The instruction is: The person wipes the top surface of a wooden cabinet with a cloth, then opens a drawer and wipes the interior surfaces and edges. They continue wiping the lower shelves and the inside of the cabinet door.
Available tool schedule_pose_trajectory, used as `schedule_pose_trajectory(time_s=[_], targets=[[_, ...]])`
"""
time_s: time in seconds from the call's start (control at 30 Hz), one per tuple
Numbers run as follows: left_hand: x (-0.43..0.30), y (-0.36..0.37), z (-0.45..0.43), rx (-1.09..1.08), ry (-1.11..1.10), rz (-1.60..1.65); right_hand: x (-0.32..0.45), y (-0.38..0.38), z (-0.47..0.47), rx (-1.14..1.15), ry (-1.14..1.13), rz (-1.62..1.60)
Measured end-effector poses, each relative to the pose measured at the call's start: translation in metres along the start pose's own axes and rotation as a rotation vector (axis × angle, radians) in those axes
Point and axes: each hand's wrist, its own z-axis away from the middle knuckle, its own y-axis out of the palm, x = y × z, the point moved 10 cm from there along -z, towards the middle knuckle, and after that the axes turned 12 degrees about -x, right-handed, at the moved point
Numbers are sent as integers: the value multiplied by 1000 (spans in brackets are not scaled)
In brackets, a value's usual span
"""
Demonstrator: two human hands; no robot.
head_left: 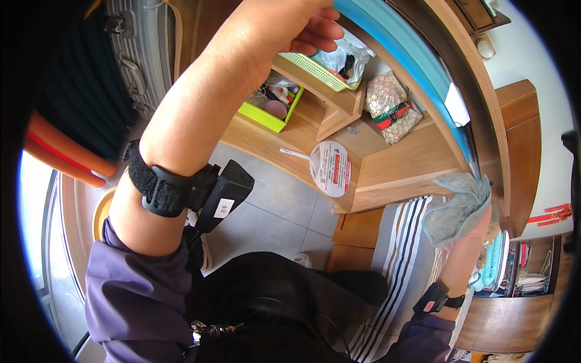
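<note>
My left hand (313,31) reaches up to the top edge of the view, where part of it is cut off. Its visible fingers are loosely bent beside a long blue panel (399,50), whose exact kind is unclear; I cannot tell whether they grip it. A white tag or paper (456,105) sits on the panel's dark edge. At the right, my right hand (483,215) is mostly hidden behind a grey-blue cloth (454,215) that it holds. The cloth lies against the lower end of the panel's dark edge.
Below the panel, a wooden shelf unit (386,174) holds a green basket (313,70), a lime-green box (263,118), a patterned packet (386,97) and a round hand fan (330,168). A striped cloth (399,254) covers furniture at right. A ribbed suitcase (145,59) stands at left.
</note>
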Motion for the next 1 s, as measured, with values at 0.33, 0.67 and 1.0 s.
schedule_pose_trajectory(time_s=[0.33,0.67,1.0], targets=[[-4,-4,3,-77,24,-59,17,-18,-21,-14,-100,-66],[19,4,-1,76,-24,44,-6,-43,-20,-125,-226,-279],[5,-9,12,78,78,-149,-22,12,-37,-366,-323,-553]])
